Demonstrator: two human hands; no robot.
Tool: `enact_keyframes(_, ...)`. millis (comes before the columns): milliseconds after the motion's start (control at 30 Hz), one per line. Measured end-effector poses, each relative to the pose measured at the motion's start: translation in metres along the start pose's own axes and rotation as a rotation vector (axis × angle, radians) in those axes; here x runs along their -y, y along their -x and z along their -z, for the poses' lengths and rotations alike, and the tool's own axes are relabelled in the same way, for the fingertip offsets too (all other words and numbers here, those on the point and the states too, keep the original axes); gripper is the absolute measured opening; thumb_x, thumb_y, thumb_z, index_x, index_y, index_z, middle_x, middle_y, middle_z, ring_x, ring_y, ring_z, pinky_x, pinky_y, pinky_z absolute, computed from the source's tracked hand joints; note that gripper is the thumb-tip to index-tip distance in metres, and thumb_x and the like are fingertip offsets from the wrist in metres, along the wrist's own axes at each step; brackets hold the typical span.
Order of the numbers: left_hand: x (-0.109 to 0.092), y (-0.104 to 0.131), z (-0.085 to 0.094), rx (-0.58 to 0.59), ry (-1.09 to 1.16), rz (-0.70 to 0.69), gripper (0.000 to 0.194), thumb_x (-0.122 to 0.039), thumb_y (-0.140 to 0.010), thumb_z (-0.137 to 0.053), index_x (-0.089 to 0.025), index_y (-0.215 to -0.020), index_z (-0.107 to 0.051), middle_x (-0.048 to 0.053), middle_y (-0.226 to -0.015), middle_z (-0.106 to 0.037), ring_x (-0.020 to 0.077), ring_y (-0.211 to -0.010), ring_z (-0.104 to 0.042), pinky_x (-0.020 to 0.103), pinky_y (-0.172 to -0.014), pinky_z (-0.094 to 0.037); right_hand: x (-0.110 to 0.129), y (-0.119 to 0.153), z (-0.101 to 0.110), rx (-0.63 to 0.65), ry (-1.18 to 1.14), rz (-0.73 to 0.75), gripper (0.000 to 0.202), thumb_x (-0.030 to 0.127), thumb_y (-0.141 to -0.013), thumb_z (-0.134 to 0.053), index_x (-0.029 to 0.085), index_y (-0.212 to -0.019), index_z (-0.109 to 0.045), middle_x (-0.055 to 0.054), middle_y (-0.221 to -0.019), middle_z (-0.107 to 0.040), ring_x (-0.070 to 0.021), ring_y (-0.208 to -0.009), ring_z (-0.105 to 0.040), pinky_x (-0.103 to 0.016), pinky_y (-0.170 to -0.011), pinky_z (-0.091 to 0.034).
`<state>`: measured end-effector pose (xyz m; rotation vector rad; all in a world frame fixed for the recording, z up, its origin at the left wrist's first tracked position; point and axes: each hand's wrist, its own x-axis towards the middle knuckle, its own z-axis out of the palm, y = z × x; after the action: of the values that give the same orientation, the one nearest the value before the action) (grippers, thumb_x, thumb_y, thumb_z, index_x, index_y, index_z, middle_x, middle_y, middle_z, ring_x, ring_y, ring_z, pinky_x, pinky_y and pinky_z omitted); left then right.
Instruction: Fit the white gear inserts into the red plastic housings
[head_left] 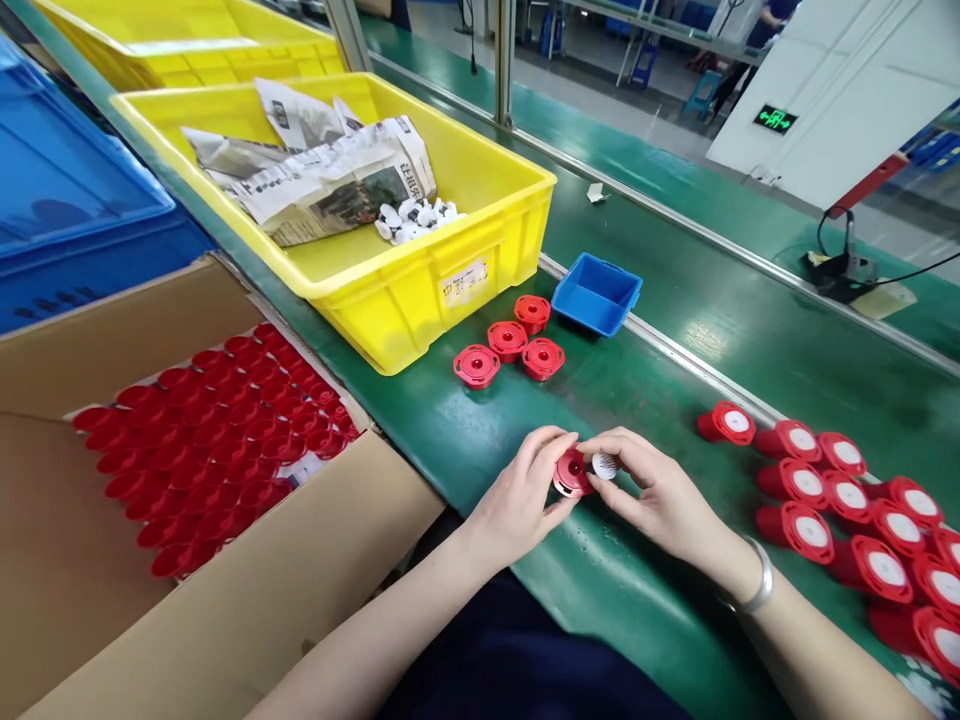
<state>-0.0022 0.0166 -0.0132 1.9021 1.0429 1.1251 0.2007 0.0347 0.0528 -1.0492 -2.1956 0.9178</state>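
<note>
Near the table's front edge, my left hand is closed round a red round part with a dark centre hole. Between the thumb and fingers of my right hand is a small white disc, held just right of the red part. Whether the disc touches the red part I cannot tell. Several similar red parts without white discs stand on the green table beyond my hands. At the right, several red parts with white centres lie in a group.
A yellow bin holds newspaper and small white pieces. Beside it sits a small blue tray. An open cardboard box at the left contains many red parts. A metal rail crosses the table.
</note>
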Motion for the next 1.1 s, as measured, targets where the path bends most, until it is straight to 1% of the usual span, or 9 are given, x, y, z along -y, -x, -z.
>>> enact_keyframes(367,0.001,-0.001,0.003,0.028,0.058,0.052,0.063,-0.019,-0.087,-0.069,-0.017,-0.146,-0.048,0.017,-0.137,-0.063,0.0296,-0.127,-0.062,0.042,-0.108,-0.050,0.002,-0.010,-0.005,0.149,0.183,0.139,0.033,0.019,-0.104,-0.050,0.025,-0.136,-0.046,-0.010,-0.114,-0.061,-0.0221,-0.104,-0.059,-0.040,-0.092,-0.053)
enact_keyframes(433,0.003,0.000,0.004,0.023,0.029,0.028,0.065,-0.017,-0.086,-0.069,-0.019,-0.147,-0.047,0.017,-0.138,-0.062,0.0300,-0.127,-0.062,0.043,-0.108,-0.051,0.008,-0.007,-0.002,0.108,0.248,0.131,0.038,0.023,-0.102,-0.055,0.023,-0.139,-0.044,-0.012,-0.120,-0.058,-0.0242,-0.109,-0.057,-0.043,-0.095,-0.052)
enact_keyframes(567,0.006,0.004,0.002,0.056,-0.085,-0.003,0.072,-0.022,-0.089,-0.067,-0.021,-0.153,-0.033,0.017,-0.145,-0.056,0.0287,-0.133,-0.057,0.044,-0.110,-0.050,0.014,0.012,0.005,-0.105,0.336,0.112,0.047,0.025,-0.098,-0.062,0.022,-0.141,-0.044,-0.015,-0.128,-0.054,-0.0277,-0.120,-0.054,-0.047,-0.100,-0.051)
enact_keyframes(667,0.008,0.003,0.000,0.145,-0.226,-0.035,0.089,-0.028,-0.090,-0.067,-0.022,-0.160,-0.013,0.019,-0.159,-0.038,0.0303,-0.146,-0.041,0.048,-0.114,-0.045,0.002,0.032,0.010,-0.209,0.435,0.063,0.043,0.023,-0.099,-0.059,0.020,-0.140,-0.046,-0.016,-0.132,-0.055,-0.0280,-0.127,-0.053,-0.048,-0.104,-0.050)
enact_keyframes(733,0.010,-0.003,-0.004,0.221,-0.305,-0.065,0.100,-0.032,-0.088,-0.068,-0.022,-0.161,-0.001,0.021,-0.166,-0.023,0.0326,-0.151,-0.031,0.050,-0.115,-0.045,-0.015,0.042,0.015,-0.249,0.618,-0.001,0.045,0.023,-0.100,-0.055,0.018,-0.144,-0.044,-0.019,-0.143,-0.051,-0.0308,-0.140,-0.044,-0.054,-0.112,-0.043)
enact_keyframes(833,0.009,-0.019,-0.015,0.333,-0.346,-0.117,0.110,-0.036,-0.086,-0.071,-0.024,-0.161,0.008,0.022,-0.169,-0.010,0.0350,-0.153,-0.024,0.053,-0.114,-0.044,-0.045,0.050,0.030,-0.290,0.920,-0.174,0.044,0.025,-0.102,-0.050,0.011,-0.144,-0.047,-0.022,-0.154,-0.043,-0.0375,-0.150,-0.027,-0.064,-0.119,-0.029)
enact_keyframes(933,0.007,-0.041,-0.035,0.413,-0.334,-0.172,0.114,-0.037,-0.086,-0.072,-0.026,-0.160,0.013,0.022,-0.169,-0.006,0.0354,-0.154,-0.021,0.055,-0.116,-0.041,-0.063,0.055,0.046,-0.332,1.003,-0.294,0.038,0.027,-0.104,-0.048,0.006,-0.134,-0.058,-0.025,-0.144,-0.054,-0.0410,-0.144,-0.038,-0.065,-0.117,-0.031)
enact_keyframes(1000,0.005,-0.056,-0.055,0.439,-0.318,-0.225,0.115,-0.037,-0.086,-0.073,-0.027,-0.159,0.015,0.023,-0.169,-0.004,0.0354,-0.154,-0.020,0.055,-0.116,-0.040,-0.061,0.060,0.055,-0.388,1.006,-0.314,0.037,0.026,-0.104,-0.045,0.005,-0.131,-0.060,-0.025,-0.138,-0.058,-0.0402,-0.138,-0.046,-0.063,-0.115,-0.034)
enact_keyframes(1100,0.007,-0.080,-0.090,0.447,-0.279,-0.336,0.122,-0.042,-0.081,-0.077,-0.026,-0.159,0.015,0.025,-0.169,-0.001,0.0381,-0.155,-0.017,0.057,-0.117,-0.038,-0.044,0.072,0.059,-0.494,1.030,-0.338,0.038,0.025,-0.105,-0.040,0.005,-0.132,-0.059,-0.023,-0.142,-0.056,-0.0337,-0.136,-0.049,-0.056,-0.116,-0.036)
